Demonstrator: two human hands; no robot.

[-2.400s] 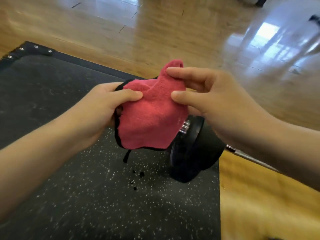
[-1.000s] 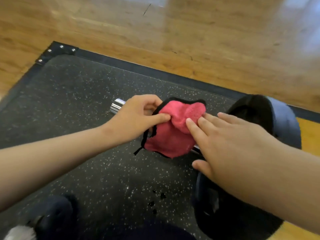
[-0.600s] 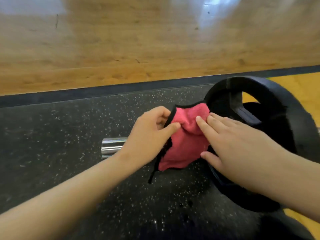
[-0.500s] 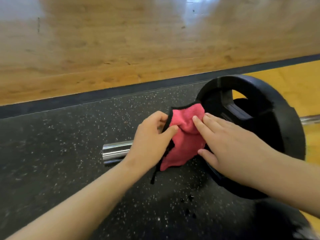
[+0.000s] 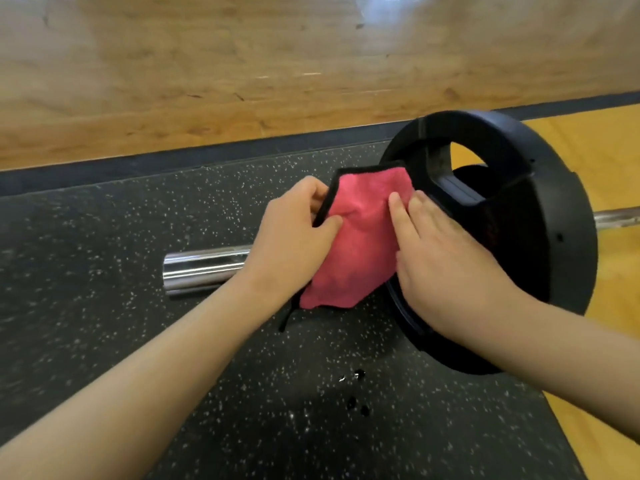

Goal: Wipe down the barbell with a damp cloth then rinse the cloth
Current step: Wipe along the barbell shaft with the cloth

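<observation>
Pinching cloth (image 5: 360, 244): left hand (image 5: 294, 244); right hand (image 5: 446, 271) flat on it, over barbell (image 5: 204, 268).

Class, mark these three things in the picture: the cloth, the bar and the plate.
cloth (image 5: 360, 244): head view, middle of its pink face.
bar (image 5: 204, 271): head view, chrome sleeve near its free end.
plate (image 5: 561, 209): head view, black outer rim on the right side.

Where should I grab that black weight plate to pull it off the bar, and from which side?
Probably the cut-out near the top of the weight plate, coming from above. The plate stands upright on the mat, so the rim over that opening forms a handle fingers can hook under.
</observation>
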